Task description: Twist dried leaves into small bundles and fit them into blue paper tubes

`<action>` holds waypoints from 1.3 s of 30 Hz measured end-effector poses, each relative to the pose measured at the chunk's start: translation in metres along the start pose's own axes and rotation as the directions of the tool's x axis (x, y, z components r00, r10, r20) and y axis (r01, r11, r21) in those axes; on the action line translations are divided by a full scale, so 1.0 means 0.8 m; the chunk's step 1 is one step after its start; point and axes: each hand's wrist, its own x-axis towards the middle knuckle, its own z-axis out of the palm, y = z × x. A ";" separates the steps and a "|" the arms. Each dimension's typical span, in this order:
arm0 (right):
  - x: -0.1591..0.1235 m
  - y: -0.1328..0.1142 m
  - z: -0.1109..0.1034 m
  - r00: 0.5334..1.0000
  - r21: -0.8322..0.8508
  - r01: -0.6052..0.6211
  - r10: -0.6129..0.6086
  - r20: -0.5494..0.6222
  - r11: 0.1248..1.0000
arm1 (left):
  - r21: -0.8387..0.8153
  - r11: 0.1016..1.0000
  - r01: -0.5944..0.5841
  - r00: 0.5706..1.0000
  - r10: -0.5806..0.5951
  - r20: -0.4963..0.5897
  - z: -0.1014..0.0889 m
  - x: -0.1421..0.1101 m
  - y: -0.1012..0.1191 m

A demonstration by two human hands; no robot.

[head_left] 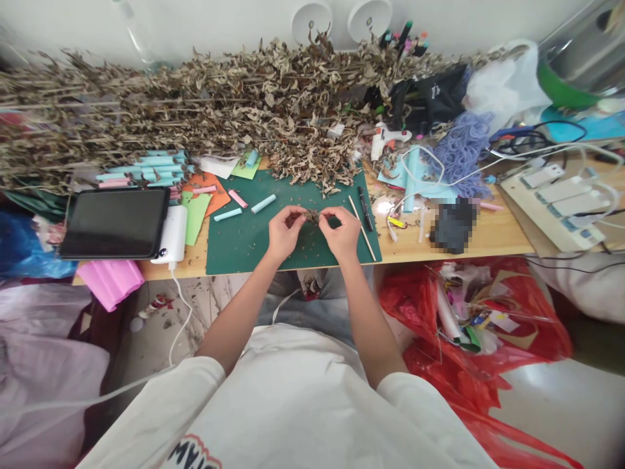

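Above the green cutting mat (pixel 234 244), my left hand (pixel 286 231) and my right hand (pixel 340 231) pinch a small bit of dried leaves (pixel 312 216) between them. Each thumb meets its forefinger at one end of the bit. Just beyond my hands lies a heap of loose dried leaves (pixel 312 163). Left of them on the mat are blue paper rolls (pixel 263 203) and a pink roll (pixel 237 198). A thin wooden stick (pixel 362 228) and a black pen (pixel 365 208) lie right of my right hand.
Long dried plant stalks (pixel 146 98) fill the back of the table. At left are a black tablet (pixel 114 223), a white power bank (pixel 170 234) and stacked blue rolls (pixel 156 166). A glue gun (pixel 388 139), purple yarn (pixel 461 153) and a power strip (pixel 551 202) lie right. A red bag (pixel 532 312) hangs below.
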 end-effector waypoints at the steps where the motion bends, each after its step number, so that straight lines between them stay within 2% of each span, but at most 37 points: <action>1: 0.000 0.000 0.000 1.000 0.016 0.015 -0.015 0.026 1.000 | -0.004 1.000 0.002 1.000 -0.002 0.018 0.000 0.000 0.000; 6: 0.000 0.000 0.001 0.991 0.061 0.051 -0.058 0.121 0.997 | 0.015 1.000 0.018 0.998 -0.019 0.067 0.001 0.000 0.001; 10: 0.000 0.004 0.003 0.993 0.058 0.038 -0.044 0.107 0.998 | 0.024 0.999 0.047 0.997 -0.048 0.056 -0.001 0.000 0.001; 15: -0.001 0.003 0.004 0.994 0.030 0.019 -0.022 0.108 0.999 | -0.007 0.998 0.062 0.993 -0.060 0.101 0.001 0.000 0.000; 22: -0.001 0.001 0.004 0.999 0.013 0.023 -0.023 0.041 1.000 | -0.036 0.998 0.052 0.992 -0.048 0.113 0.002 -0.002 0.001; 34: -0.001 0.001 0.003 0.995 0.025 0.005 -0.007 0.100 1.000 | -0.016 0.998 0.056 0.991 -0.053 0.123 0.000 -0.002 -0.002; 39: -0.001 0.002 0.003 0.999 0.035 0.014 -0.015 0.029 0.999 | 0.027 0.999 0.040 0.994 -0.042 0.104 -0.001 -0.002 0.001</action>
